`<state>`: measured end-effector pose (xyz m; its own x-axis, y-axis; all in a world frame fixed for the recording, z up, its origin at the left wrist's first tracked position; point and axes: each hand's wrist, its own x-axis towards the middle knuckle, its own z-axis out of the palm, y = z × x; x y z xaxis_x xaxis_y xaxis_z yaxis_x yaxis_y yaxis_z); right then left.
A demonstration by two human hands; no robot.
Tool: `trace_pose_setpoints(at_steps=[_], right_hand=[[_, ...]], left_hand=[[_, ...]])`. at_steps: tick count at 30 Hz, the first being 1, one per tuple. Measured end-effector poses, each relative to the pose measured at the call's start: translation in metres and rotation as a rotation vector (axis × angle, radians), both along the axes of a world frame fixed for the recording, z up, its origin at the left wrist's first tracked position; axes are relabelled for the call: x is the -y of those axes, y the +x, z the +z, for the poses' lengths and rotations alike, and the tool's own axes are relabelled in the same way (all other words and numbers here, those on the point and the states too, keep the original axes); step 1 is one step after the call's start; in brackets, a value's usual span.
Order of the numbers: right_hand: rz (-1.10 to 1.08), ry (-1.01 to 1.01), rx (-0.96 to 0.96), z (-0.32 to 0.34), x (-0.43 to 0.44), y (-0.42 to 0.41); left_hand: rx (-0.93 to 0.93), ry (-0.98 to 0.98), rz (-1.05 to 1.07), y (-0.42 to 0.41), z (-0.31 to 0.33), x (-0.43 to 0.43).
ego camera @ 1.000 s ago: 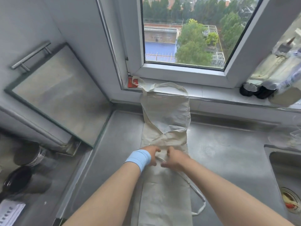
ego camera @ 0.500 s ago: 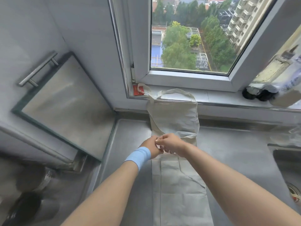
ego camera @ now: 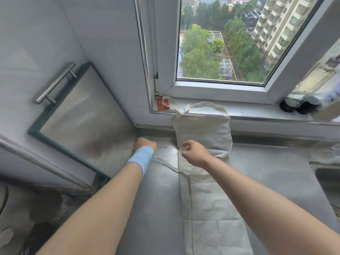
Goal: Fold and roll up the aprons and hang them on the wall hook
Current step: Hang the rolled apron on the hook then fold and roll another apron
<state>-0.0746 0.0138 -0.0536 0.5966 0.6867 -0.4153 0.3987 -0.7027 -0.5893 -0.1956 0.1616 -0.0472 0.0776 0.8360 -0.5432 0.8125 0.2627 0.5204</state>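
Observation:
A beige apron (ego camera: 207, 196) lies lengthwise on the steel counter (ego camera: 158, 199), folded narrow, its bib leaning up against the wall below the window with the neck loop (ego camera: 206, 104) on the sill. My left hand (ego camera: 145, 144), with a blue wristband, is fisted at the counter's back left and pulls a thin waist tie (ego camera: 166, 163) taut out to the left. My right hand (ego camera: 193, 150) pinches another strap (ego camera: 178, 134) at the bib's left edge.
A red packet (ego camera: 162, 103) lies in the sill's left corner. Dark bottle caps (ego camera: 296, 105) and bottles stand on the sill at the right. A cabinet door with a bar handle (ego camera: 55, 83) hangs open on the left. A sink edge (ego camera: 327, 173) is at right.
The two hands were together at the apron's middle; now they are apart. My left hand has drawn a tie out to the left, my right hand stays at the bib's edge. The view tilted up.

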Motion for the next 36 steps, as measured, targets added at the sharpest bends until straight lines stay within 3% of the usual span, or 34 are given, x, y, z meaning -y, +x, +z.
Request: trace_pose_setpoints(at_steps=[2,4,8,13,17,22,29,36], right_hand=[[-0.056,0.022,0.064,0.0,0.011,0.01],[-0.15,0.007,0.174,0.002,0.027,0.03],[-0.415,-0.082,0.184,-0.002,0.071,0.081],[-0.368,-0.216,-0.087,-0.038,0.115,0.125],[-0.411,0.041,-0.349,-0.057,0.124,0.131],[-0.498,0.224,-0.467,-0.06,0.113,0.144],[-0.446,0.197,-0.538,-0.06,0.109,0.153],[-0.302,0.258,-0.42,-0.057,0.104,0.152]], left_hand=[[-0.042,0.182,-0.135,0.015,0.006,0.012],[0.07,0.278,-0.295,0.039,0.008,0.031],[0.202,0.175,-0.704,0.09,-0.005,0.08],[0.086,0.204,-1.038,0.151,-0.031,0.129],[-0.009,0.207,-1.146,0.18,-0.051,0.146],[0.015,0.238,-1.117,0.193,-0.067,0.148],[0.042,0.244,-0.963,0.193,-0.07,0.14],[0.009,0.221,-0.767,0.21,-0.048,0.142]])
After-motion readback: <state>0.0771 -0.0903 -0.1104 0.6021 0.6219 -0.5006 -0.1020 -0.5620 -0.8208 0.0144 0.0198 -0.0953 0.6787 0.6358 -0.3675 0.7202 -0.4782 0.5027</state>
